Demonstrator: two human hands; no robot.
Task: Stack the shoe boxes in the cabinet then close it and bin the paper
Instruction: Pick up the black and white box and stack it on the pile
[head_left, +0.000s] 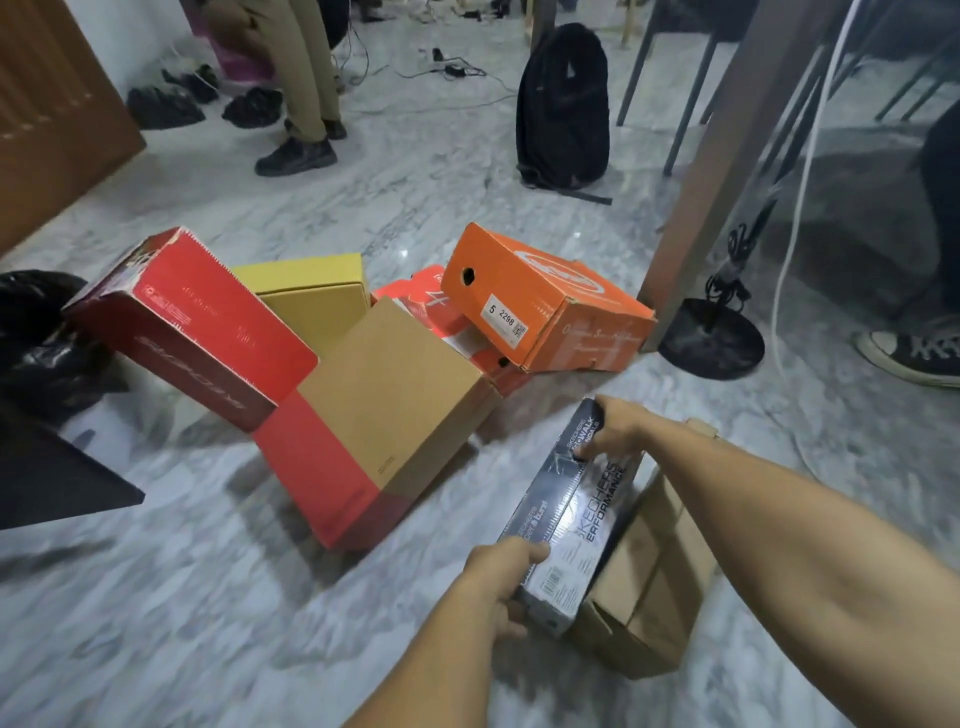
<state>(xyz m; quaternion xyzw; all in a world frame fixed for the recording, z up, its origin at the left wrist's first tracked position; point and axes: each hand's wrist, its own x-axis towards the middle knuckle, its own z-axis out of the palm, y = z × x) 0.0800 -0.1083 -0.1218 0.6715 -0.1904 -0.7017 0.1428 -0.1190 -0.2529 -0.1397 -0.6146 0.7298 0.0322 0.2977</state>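
Observation:
Both my hands grip a black and silver Skechers shoe box (569, 514) low on the right. My left hand (501, 577) holds its near end, my right hand (621, 428) its far end. The box rests tilted on a plain brown box (649, 587). Further left, a pile of shoe boxes lies on the marble floor: a dark red Skechers box (197, 322), a yellow box (317, 293), a red and brown box (384, 415), an orange box (545, 301) and a red-orange box (431, 301) partly hidden beneath it. No cabinet interior, bin or paper shows.
A black bag (36, 338) and a dark panel (47, 478) sit at the left edge. A brown wooden door (52, 114) stands at the upper left. A person's legs (301, 93), a black backpack (566, 109), a table leg (727, 182), cables and a sneaker (914, 353) are around.

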